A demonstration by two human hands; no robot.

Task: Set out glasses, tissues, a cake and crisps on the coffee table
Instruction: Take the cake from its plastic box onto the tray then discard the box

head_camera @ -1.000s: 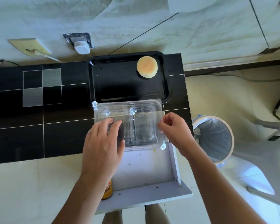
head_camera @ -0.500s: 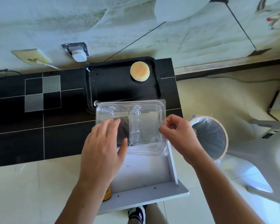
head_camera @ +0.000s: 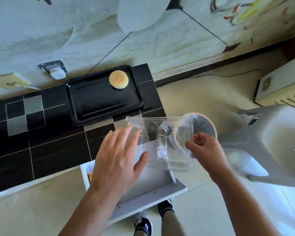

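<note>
A: The black surface (head_camera: 41, 150) fills the left of the frame; the tray (head_camera: 85, 106) on it carries the cake (head_camera: 118, 79) at its upper right corner.

B: And the clear box (head_camera: 167, 143)?

A: At centre right, tilted, long axis running left to right, its right end over the bin (head_camera: 209, 126). The right hand (head_camera: 206, 149) pinches its right edge; the left hand (head_camera: 116, 160) is spread flat against its left side.

B: Risk?

A: I'd say that one-sided pinch could slip on the slick plastic.

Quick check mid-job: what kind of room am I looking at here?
Most likely a home living room. A low black tiled coffee table stands against a wall with a socket, carrying a black tray with a small cake; a lined waste bin sits on the pale floor tiles beside it.
</note>
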